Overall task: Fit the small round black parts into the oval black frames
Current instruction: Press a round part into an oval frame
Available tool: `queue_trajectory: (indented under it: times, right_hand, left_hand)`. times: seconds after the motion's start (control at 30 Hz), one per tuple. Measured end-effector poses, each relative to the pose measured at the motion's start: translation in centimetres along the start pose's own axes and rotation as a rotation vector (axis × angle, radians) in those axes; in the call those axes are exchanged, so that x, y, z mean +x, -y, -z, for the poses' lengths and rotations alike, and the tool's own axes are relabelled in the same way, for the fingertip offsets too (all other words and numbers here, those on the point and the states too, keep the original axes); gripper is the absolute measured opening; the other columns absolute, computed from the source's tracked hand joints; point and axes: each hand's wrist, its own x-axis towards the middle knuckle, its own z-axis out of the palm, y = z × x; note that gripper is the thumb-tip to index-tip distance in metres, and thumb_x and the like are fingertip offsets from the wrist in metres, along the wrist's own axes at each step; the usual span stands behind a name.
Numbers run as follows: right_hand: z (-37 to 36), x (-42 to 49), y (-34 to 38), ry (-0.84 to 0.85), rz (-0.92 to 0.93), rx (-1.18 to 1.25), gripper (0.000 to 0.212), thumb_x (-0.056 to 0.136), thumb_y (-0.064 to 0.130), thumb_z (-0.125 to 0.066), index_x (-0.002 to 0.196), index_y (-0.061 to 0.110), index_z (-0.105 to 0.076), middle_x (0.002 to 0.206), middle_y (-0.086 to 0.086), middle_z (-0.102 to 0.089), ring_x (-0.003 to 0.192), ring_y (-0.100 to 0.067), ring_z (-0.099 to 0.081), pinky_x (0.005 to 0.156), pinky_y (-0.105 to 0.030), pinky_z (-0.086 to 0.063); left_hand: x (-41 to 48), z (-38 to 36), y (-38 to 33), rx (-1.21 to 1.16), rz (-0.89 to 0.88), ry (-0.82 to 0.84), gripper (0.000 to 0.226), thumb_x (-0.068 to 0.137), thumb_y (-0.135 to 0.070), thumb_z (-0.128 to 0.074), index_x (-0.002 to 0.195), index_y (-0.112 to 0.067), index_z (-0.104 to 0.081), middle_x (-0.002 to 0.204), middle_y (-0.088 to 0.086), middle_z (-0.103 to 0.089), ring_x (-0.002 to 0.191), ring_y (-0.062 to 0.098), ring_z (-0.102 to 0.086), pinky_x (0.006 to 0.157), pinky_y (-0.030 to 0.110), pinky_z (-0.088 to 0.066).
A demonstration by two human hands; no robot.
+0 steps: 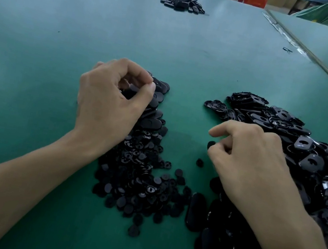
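Observation:
A heap of small round black parts [140,181] lies in the middle near me. Flat black oval pieces [154,109] lie stacked behind it. To the right spreads a big pile of glossy oval black frames [285,128]. My left hand [110,101] hovers over the oval pieces with thumb and forefinger pinched together above a dark piece; whether they hold it is unclear. My right hand [248,161] rests at the frame pile's left edge, fingers curled, pinching a small round black part [211,144] at the fingertips. One round part [199,162] lies alone on the table.
The green table [63,40] stretches far ahead. A smaller heap of black pieces [183,2] sits at the far middle. A seam with tape [303,50] runs diagonally at the right to a second table. A tiny black scrap [287,50] lies near that seam.

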Motion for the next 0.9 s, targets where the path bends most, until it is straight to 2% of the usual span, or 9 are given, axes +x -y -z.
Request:
queue_trajectory:
  times: [0.07,0.17,0.23,0.3,0.4,0.53,0.67,0.77,0.9]
  right_hand:
    - [0.0,0.1,0.1,-0.062,0.07,0.079,0.034,0.086,0.018,-0.056,0.116,0.029,-0.068,0.079,0.006,-0.065,0.072,-0.012,-0.06,0.074,-0.032,-0.052]
    - [-0.1,0.3,0.7,-0.168,0.196,0.203,0.033,0.087,0.014,-0.062,0.115,0.028,-0.071,0.08,0.015,-0.062,0.07,-0.003,-0.054,0.073,-0.015,-0.044]
    - [-0.4,0.4,1.1,-0.211,0.262,0.305,0.026,0.088,0.013,-0.067,0.109,0.027,-0.072,0.078,0.015,-0.065,0.073,-0.005,-0.06,0.071,-0.01,-0.044]
    - [-0.6,0.5,1.3,-0.221,0.294,0.458,0.02,0.089,0.012,-0.07,0.099,0.029,-0.067,0.076,0.012,-0.068,0.075,-0.005,-0.067,0.069,-0.015,-0.05]
    - [-0.8,0.6,1.4,-0.18,0.289,0.675,0.02,0.09,0.011,-0.07,0.09,0.029,-0.061,0.075,0.008,-0.072,0.073,-0.009,-0.072,0.07,-0.029,-0.058]
    - [-0.7,0.8,1.6,-0.121,0.247,0.88,0.018,0.09,0.013,-0.069,0.088,0.028,-0.06,0.075,0.007,-0.074,0.07,-0.011,-0.074,0.064,-0.022,-0.054]
    - [-0.8,0.8,1.7,-0.106,0.225,0.932,0.016,0.093,0.013,-0.068,0.086,0.024,-0.059,0.073,0.006,-0.075,0.066,-0.01,-0.073,0.057,-0.018,-0.052]
    - [-0.8,0.8,1.5,-0.131,0.196,0.887,0.013,0.092,0.017,-0.07,0.087,0.024,-0.06,0.073,0.006,-0.074,0.067,-0.011,-0.073,0.059,-0.019,-0.051]
    - [-0.9,0.9,1.3,-0.11,0.174,0.855,0.008,0.09,0.021,-0.073,0.093,0.025,-0.067,0.074,0.008,-0.074,0.064,-0.009,-0.072,0.057,-0.016,-0.049]
  left_hand:
    - [-0.4,0.0,-0.6,-0.005,-0.06,0.0,0.012,0.085,-0.032,-0.071,0.08,-0.039,-0.063,0.073,-0.026,-0.062,0.077,0.002,-0.058,0.076,0.016,-0.042]
    - [-0.9,-0.1,-1.4,-0.068,-0.141,0.022,0.005,0.086,-0.034,-0.07,0.084,-0.036,-0.066,0.075,-0.027,-0.063,0.079,-0.001,-0.058,0.082,0.028,-0.048]
    - [-1.1,-0.2,-1.8,-0.124,-0.175,0.068,0.004,0.087,-0.035,-0.07,0.09,-0.032,-0.071,0.077,-0.027,-0.064,0.079,0.0,-0.061,0.079,0.022,-0.049]
    - [-1.2,-0.2,-1.9,-0.157,-0.193,0.149,0.013,0.087,-0.039,-0.069,0.097,-0.031,-0.072,0.08,-0.028,-0.064,0.082,0.006,-0.064,0.078,0.025,-0.051]
    - [-1.4,-0.3,-1.9,-0.17,-0.243,0.274,0.019,0.088,-0.04,-0.067,0.104,-0.03,-0.073,0.083,-0.03,-0.064,0.08,0.012,-0.064,0.073,0.031,-0.051]
    - [-1.4,-0.5,-1.8,-0.28,-0.184,0.34,0.01,0.09,-0.033,-0.069,0.099,-0.037,-0.073,0.082,-0.021,-0.07,0.073,0.014,-0.064,0.064,0.029,-0.05]
    - [-1.2,-0.6,-2.0,-0.413,-0.099,0.373,0.011,0.088,-0.021,-0.072,0.093,-0.031,-0.073,0.079,-0.016,-0.074,0.064,0.002,-0.061,0.056,0.02,-0.043]
    - [-1.2,-0.7,-2.0,-0.459,-0.065,0.352,0.014,0.088,-0.021,-0.073,0.091,-0.035,-0.072,0.076,-0.016,-0.073,0.056,0.013,-0.058,0.049,0.032,-0.044]
    - [-1.2,-0.7,-1.8,-0.477,-0.023,0.316,0.013,0.093,-0.022,-0.069,0.095,-0.035,-0.072,0.082,-0.004,-0.074,0.063,0.019,-0.066,0.056,0.038,-0.055]
